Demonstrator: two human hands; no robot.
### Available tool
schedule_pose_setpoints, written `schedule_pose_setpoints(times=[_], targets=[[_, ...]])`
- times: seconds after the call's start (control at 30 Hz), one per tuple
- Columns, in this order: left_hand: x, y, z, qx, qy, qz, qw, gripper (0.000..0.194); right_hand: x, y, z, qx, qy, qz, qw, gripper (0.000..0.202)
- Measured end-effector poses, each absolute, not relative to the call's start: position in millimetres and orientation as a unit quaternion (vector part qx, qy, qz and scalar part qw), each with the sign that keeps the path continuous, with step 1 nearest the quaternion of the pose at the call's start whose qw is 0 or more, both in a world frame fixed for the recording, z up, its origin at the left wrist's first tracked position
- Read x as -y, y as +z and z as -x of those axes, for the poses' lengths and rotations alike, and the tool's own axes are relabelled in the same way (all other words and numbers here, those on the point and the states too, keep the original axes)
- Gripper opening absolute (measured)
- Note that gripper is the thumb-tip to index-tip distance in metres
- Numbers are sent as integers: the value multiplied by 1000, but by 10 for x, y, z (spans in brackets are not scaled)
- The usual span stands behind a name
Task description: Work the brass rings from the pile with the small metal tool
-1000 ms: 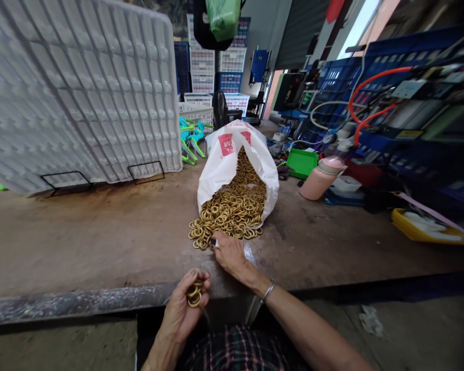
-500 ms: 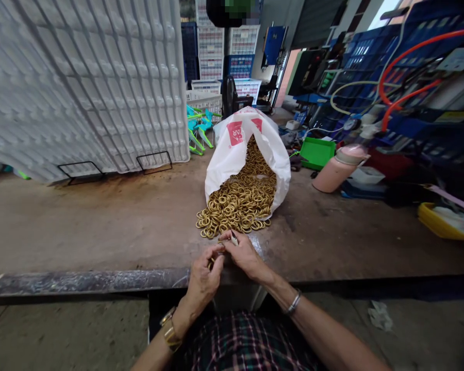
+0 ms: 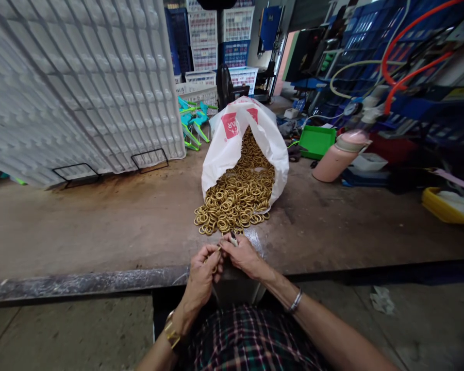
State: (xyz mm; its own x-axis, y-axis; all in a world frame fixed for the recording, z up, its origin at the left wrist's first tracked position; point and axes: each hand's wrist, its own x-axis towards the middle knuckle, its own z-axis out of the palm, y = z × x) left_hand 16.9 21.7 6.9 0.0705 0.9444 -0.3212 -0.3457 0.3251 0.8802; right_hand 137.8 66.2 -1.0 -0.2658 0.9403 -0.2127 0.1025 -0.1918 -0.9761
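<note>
Brass-coloured rings (image 3: pixel 235 198) spill in a heap from the mouth of a white plastic bag (image 3: pixel 220 154) with red print, lying on its side on the table. Just in front of the heap, at the table's near edge, my hands meet fingertip to fingertip. My left hand (image 3: pixel 204 270) is closed on brass-coloured rings, one pinched at the fingertips and another lower in the fingers. My right hand (image 3: pixel 244 255) is closed around a small white pen-like tool (image 3: pixel 233 238) with a dark end. Its fingertips touch the ring in my left hand.
Tall white ribbed panels (image 3: pixel 100 87) stand at the left on black wire stands (image 3: pixel 150 159). To the right are a green tray (image 3: pixel 317 141), a pink bottle (image 3: pixel 336 159) and a yellow tray (image 3: pixel 444 208). Stacked crates (image 3: pixel 203 31) and turquoise-green plastic pieces (image 3: pixel 195 121) are behind.
My left fingers have closed together, and a ring now shows upright at their tips against my right fingers. The view has shifted slightly. The tool stays in my right hand.
</note>
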Motion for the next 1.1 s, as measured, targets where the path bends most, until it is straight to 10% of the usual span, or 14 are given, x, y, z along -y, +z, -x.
schedule_pose_setpoints(times=[0.87,1.1], targets=[[-164,90,-110,-436,493,-235,715,28,-638,80,-1343,637,474,507,335,19],[-185,102,-131,-460,510,-239,686,31,-561,19,-1411,804,266,505,166,19]])
